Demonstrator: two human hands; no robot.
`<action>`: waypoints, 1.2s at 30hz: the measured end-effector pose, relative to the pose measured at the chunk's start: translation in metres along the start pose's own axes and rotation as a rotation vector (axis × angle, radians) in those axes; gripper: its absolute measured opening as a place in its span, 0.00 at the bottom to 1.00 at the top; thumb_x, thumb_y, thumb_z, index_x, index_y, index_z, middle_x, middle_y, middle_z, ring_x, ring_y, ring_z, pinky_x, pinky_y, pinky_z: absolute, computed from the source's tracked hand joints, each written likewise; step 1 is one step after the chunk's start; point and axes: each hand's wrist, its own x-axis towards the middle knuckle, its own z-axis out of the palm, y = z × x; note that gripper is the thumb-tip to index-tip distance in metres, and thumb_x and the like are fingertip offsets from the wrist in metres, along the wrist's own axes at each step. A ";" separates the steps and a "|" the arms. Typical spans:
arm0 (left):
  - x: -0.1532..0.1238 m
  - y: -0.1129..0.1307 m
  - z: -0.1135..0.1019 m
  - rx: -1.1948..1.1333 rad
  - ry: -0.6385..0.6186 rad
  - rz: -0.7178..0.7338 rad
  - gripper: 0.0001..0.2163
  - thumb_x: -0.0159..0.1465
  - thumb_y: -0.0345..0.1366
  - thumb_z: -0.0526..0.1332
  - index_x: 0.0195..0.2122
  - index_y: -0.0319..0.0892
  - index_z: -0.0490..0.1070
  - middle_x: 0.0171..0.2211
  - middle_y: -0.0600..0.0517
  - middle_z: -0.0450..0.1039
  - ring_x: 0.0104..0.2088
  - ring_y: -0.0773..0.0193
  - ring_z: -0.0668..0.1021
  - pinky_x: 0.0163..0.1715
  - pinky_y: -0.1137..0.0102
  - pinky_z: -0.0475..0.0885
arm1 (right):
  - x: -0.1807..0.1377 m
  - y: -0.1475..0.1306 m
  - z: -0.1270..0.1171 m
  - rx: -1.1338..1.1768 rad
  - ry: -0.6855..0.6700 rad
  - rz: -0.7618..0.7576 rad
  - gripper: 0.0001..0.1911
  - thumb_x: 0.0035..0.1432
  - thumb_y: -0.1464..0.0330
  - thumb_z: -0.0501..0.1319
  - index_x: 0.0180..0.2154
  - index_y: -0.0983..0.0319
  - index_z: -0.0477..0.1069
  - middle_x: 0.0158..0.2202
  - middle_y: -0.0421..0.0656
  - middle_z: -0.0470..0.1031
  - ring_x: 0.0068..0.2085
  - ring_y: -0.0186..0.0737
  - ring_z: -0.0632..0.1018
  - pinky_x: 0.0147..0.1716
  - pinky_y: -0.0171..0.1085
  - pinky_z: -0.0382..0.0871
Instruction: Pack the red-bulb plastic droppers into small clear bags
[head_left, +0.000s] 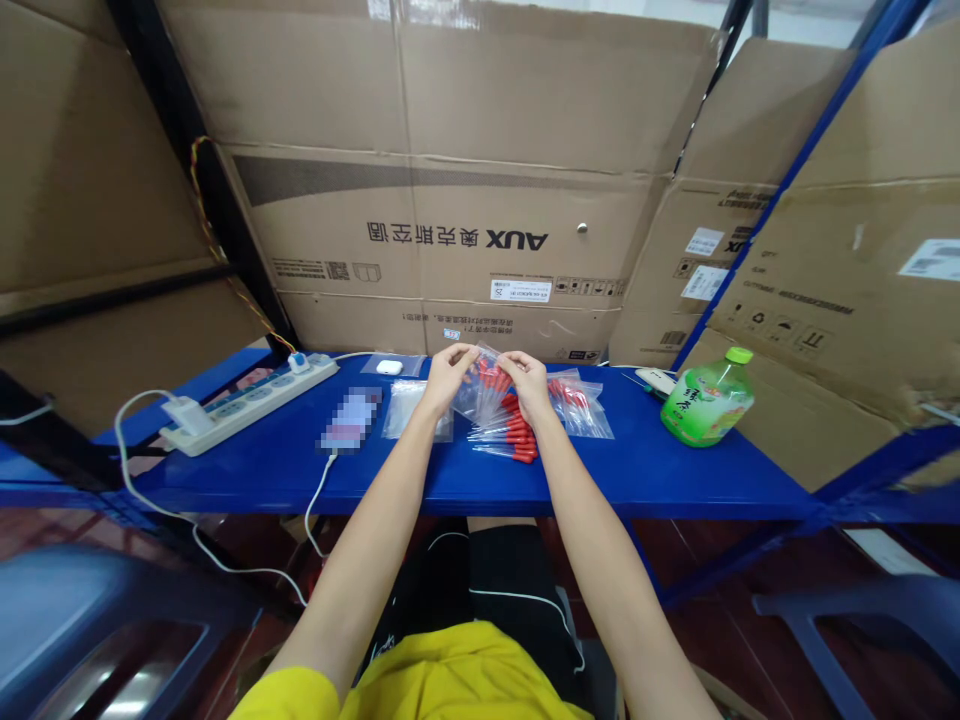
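Both my hands meet over the middle of a blue table, gripping a clear plastic bag (489, 398) with several red-capped pieces inside. My left hand (452, 374) pinches the bag's upper left edge. The upper right edge is between the fingers of my right hand (527, 380). Just below lie several loose red-handled pieces with thin clear shafts (523, 446), too small to name surely. To the right rests a filled bag (585, 405) of similar red pieces. Left of my hands is a stack of flat clear bags (409, 408).
A power strip (255, 405) with a white charger and cable lies at left, near a phone (351, 420). A white earphone case (389, 367) sits farther back. At right stand a green-capped bottle (707, 400) and a white device (655, 381). Cardboard walls (450, 190) enclose the blue table (660, 490).
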 end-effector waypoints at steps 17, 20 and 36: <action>-0.006 0.008 0.006 0.096 -0.143 0.109 0.15 0.64 0.50 0.66 0.34 0.41 0.75 0.25 0.55 0.70 0.26 0.67 0.68 0.29 0.72 0.65 | -0.004 -0.001 0.003 -0.083 -0.144 0.041 0.21 0.46 0.51 0.74 0.32 0.60 0.80 0.29 0.39 0.79 0.31 0.38 0.75 0.32 0.35 0.68; -0.006 0.009 0.006 0.121 -0.144 0.131 0.17 0.64 0.52 0.65 0.34 0.41 0.76 0.26 0.53 0.72 0.30 0.65 0.72 0.33 0.71 0.68 | -0.004 -0.001 0.004 -0.093 -0.148 0.039 0.21 0.46 0.50 0.73 0.32 0.60 0.79 0.29 0.39 0.79 0.30 0.37 0.74 0.32 0.35 0.68; -0.006 0.003 0.006 0.256 -0.070 0.166 0.17 0.65 0.51 0.63 0.31 0.40 0.76 0.28 0.52 0.75 0.27 0.65 0.72 0.30 0.72 0.67 | -0.003 0.002 0.003 -0.084 -0.129 0.040 0.22 0.46 0.50 0.73 0.32 0.61 0.78 0.30 0.40 0.79 0.31 0.37 0.75 0.33 0.35 0.69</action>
